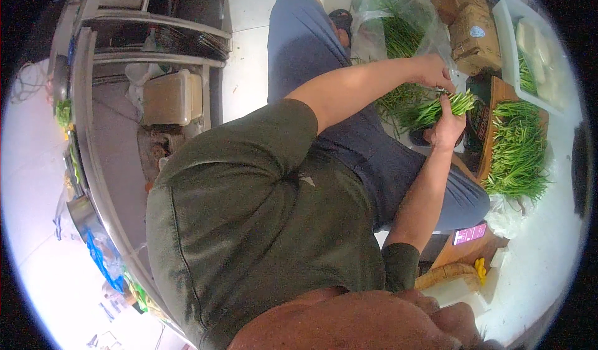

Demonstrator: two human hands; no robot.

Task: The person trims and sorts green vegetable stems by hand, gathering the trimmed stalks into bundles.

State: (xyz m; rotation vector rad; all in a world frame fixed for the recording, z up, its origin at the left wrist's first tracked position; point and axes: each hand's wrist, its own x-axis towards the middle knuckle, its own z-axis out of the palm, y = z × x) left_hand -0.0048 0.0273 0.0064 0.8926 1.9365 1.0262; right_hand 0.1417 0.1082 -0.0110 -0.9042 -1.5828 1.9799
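My right hand (448, 130) grips a bunch of garlic chives (462, 102), thumb laid across it. The pale stem ends point right and the green blades trail down to the left. At the stem ends, the bent fingertips of my left hand (432, 71) touch the bunch; whether they pinch a stem is too small to tell. Beyond my left forearm, a clear plastic bag (369, 29) holds many more long chives (404, 29). Loose chives (395, 100) lie below it on the floor. To the right, a thick pile of chives (516, 151) rests on a wooden surface (497, 90).
A cardboard box (474, 41) stands beside a white plastic tub (507, 41) holding greens. Near my right knee lie a phone (469, 234) with a lit screen and a crumpled plastic bag (507, 216). A metal rack (159, 60) with a lidded container (170, 98) stands at left.
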